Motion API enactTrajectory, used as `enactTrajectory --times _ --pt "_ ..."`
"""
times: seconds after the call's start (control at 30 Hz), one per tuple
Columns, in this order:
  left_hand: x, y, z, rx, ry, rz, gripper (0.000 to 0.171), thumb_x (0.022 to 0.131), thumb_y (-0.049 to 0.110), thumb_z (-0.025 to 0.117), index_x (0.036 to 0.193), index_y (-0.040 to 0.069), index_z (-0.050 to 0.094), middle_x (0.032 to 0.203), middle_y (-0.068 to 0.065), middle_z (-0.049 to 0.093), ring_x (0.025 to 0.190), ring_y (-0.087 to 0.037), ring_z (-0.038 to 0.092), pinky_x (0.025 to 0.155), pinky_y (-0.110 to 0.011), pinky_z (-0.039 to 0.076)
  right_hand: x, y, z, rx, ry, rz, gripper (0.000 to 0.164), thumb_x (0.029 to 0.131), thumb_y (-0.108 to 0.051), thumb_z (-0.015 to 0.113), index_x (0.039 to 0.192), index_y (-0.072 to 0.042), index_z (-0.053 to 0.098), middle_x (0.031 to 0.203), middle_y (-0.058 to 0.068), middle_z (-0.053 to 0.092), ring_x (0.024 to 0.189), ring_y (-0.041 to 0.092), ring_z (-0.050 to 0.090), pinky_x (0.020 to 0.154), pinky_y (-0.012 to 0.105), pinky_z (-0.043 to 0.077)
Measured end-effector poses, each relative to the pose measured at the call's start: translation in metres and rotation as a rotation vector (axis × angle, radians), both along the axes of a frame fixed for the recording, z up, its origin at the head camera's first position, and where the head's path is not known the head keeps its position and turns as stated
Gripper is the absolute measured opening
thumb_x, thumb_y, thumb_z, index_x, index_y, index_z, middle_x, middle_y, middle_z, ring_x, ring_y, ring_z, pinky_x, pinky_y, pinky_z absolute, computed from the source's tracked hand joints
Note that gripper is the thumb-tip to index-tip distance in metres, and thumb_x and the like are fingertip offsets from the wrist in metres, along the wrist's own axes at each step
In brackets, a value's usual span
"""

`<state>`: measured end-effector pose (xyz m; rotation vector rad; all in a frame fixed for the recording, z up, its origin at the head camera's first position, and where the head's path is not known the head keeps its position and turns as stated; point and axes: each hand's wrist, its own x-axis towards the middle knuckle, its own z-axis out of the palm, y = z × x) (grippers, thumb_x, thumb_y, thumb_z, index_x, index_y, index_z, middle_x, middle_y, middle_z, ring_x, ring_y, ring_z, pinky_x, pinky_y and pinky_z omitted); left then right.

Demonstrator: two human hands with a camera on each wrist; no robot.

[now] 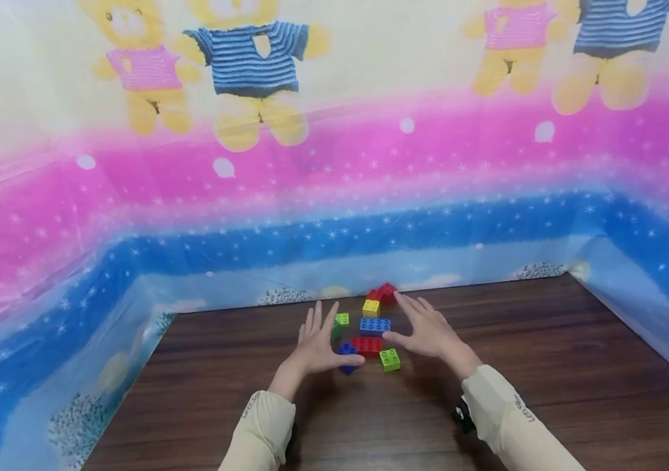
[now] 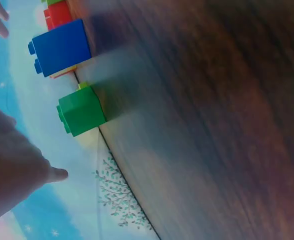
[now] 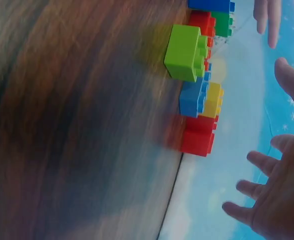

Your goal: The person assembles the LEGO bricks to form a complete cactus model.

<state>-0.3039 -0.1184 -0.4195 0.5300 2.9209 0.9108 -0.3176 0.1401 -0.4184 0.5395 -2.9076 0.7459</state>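
Several toy building blocks lie loosely grouped between my two hands. Nearest my left hand [image 1: 314, 345] are a dark blue block [image 1: 346, 357] and a green block [image 2: 82, 111], partly hidden by that hand in the head view. Beside my right hand [image 1: 430, 330] lie a blue block [image 1: 375, 326] and a lime green block [image 1: 390, 359]. A red block [image 1: 366, 345] sits in the middle. Farther back are a yellow block [image 1: 371, 308], red blocks [image 1: 388, 292] and a small lime block [image 1: 343, 318]. Both hands have spread fingers and hold nothing.
The blocks lie on a dark brown wooden table [image 1: 546, 353]. A printed cloth [image 1: 334, 163] with bears, in pink and blue, hangs along the table's back and sides. A dark strap [image 1: 463, 417] shows at the right wrist, under a cream sleeve [image 1: 511, 418].
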Motion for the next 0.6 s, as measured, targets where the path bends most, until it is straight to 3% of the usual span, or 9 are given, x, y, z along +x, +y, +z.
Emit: enactTrajectory --times 0.13,0.27,0.37,0.6 --pt "0.002 0.004 -0.004 0.052 0.064 0.026 0.112 0.07 0.061 0.077 0.155 0.014 0.022 0.16 -0.026 0.013 0.145 -0.048 0.015 0.113 -0.068 0.022 0.0 -0.004 -0.004 -0.058 0.01 0.025 0.089 0.088 -0.054 0.063 0.155 -0.013 0.024 0.155 0.02 0.035 0.143 0.046 0.029 0.107 0.069 0.031" --pt "0.003 0.007 -0.007 0.081 0.104 0.031 0.104 0.07 0.052 0.082 0.149 0.007 0.032 0.138 -0.024 0.036 0.124 -0.036 0.035 0.104 -0.057 0.039 0.001 -0.009 -0.006 -0.119 -0.006 0.023 0.088 0.087 -0.053 0.065 0.154 -0.012 0.026 0.155 0.021 0.036 0.142 0.046 0.03 0.105 0.069 0.034" --pt "0.003 0.006 -0.009 0.088 0.109 0.015 0.101 0.07 0.051 0.082 0.144 0.002 0.035 0.123 -0.021 0.042 0.109 -0.028 0.038 0.096 -0.05 0.045 0.002 -0.011 -0.007 -0.161 -0.021 0.01 0.086 0.086 -0.051 0.067 0.153 -0.012 0.029 0.155 0.019 0.036 0.143 0.046 0.029 0.104 0.069 0.034" --pt "0.007 0.005 -0.011 0.105 0.018 0.015 0.093 0.07 0.049 0.084 0.134 -0.001 0.04 0.122 -0.021 0.045 0.108 -0.027 0.04 0.096 -0.051 0.047 0.003 -0.017 -0.016 -0.246 -0.034 0.017 0.082 0.084 -0.046 0.072 0.149 -0.014 0.034 0.145 0.014 0.048 0.138 0.037 0.04 0.103 0.062 0.042"
